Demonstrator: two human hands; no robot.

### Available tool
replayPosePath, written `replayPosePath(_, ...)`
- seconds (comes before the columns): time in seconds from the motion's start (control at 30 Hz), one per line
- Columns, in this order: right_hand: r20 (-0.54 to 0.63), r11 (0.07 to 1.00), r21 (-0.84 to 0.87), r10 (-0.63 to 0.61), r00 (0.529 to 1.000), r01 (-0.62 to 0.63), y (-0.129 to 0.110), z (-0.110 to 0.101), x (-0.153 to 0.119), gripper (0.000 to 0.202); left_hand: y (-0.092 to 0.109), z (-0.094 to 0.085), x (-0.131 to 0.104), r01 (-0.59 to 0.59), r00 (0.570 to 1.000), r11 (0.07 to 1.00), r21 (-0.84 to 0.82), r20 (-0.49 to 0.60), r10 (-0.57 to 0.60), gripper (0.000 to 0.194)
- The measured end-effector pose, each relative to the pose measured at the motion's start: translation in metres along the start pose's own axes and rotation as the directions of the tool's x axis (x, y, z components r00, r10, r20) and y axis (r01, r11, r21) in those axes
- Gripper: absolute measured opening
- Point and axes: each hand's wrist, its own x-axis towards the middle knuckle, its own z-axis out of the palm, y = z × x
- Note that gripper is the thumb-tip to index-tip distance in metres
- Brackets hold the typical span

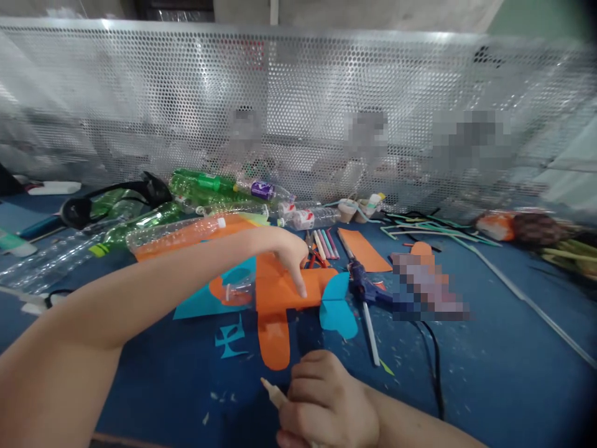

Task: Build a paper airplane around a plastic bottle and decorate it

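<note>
A toy plane (pixel 273 302) lies in front of me, made of a clear plastic bottle (pixel 240 291) wrapped in orange paper, with orange wings and a blue paper tail (pixel 336 306). My left hand (pixel 293 258) reaches across from the left and grips the plane's body, thumb on the near side; its other fingers are mostly hidden. Closer to me, my right hand (pixel 329 398) is closed round a whitish marker (pixel 274 393), its peach-coloured tip pointing up and left, apart from the plane.
A blue glue gun (pixel 366 289) with its cord lies right of the tail. Blue paper scraps (pixel 231 336), orange paper (pixel 364 250), several markers (pixel 326 242) and green bottles (pixel 203 182) are around. A perforated metal screen (pixel 303 81) stands behind, with blurred people beyond.
</note>
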Motion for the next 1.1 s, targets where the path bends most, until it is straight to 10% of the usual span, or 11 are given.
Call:
replayPosePath(0.4, 0.016, 0.998, 0.02, 0.059, 0.998, -0.059, 0.003, 0.001, -0.004, 0.018, -0.002, -0.011, 0.025, -0.018, 0.957, 1.0, -0.022, 0.29, 0.023, 0.066)
replayPosePath(0.53, -0.058, 0.997, 0.001, 0.074, 0.996, -0.074, 0.002, -0.001, -0.003, 0.021, -0.027, -0.035, 0.012, 0.021, 0.994, 0.952, -0.304, 0.105, 0.012, 0.089)
replayPosePath(0.77, -0.061, 0.996, 0.011, 0.093, 0.994, -0.093, 0.002, 0.0, 0.001, 0.025, -0.068, -0.032, -0.009, -0.028, 0.913, 0.549, -0.836, -0.245, -0.327, 0.083)
replayPosePath(0.87, -0.037, 0.992, 0.013, 0.126, 0.991, -0.126, 0.003, -0.001, 0.002, 0.018, -0.083, -0.021, -0.011, -0.085, 0.86, 0.308, -0.948, -0.226, -0.458, 0.057)
replayPosePath(1.1, -0.029, 0.966, 0.015, 0.26, 0.965, -0.259, 0.008, 0.001, 0.0, 0.014, -0.104, 0.017, -0.02, -0.184, 0.797, 0.078, -0.98, -0.195, -0.571, 0.024)
